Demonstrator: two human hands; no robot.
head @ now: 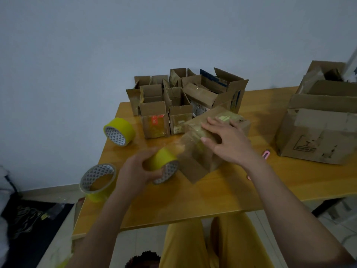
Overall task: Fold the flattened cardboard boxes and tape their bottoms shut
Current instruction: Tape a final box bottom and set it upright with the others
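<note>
A small folded cardboard box (199, 157) lies tilted on the yellow table (222, 192), its taped side up. My right hand (226, 140) presses flat on top of the box, fingers spread. My left hand (139, 171) grips a yellow tape roll (164, 163) just left of the box, and a clear strip of tape runs from the roll onto the box. Several small folded boxes (173, 101) with open flaps stand in a cluster at the back of the table.
Two more yellow tape rolls sit on the table's left side, one at the back (119, 131) and one near the corner (98, 180). A large cardboard box (320, 128) stands at right. A pink cutter (266, 154) lies beside my right wrist.
</note>
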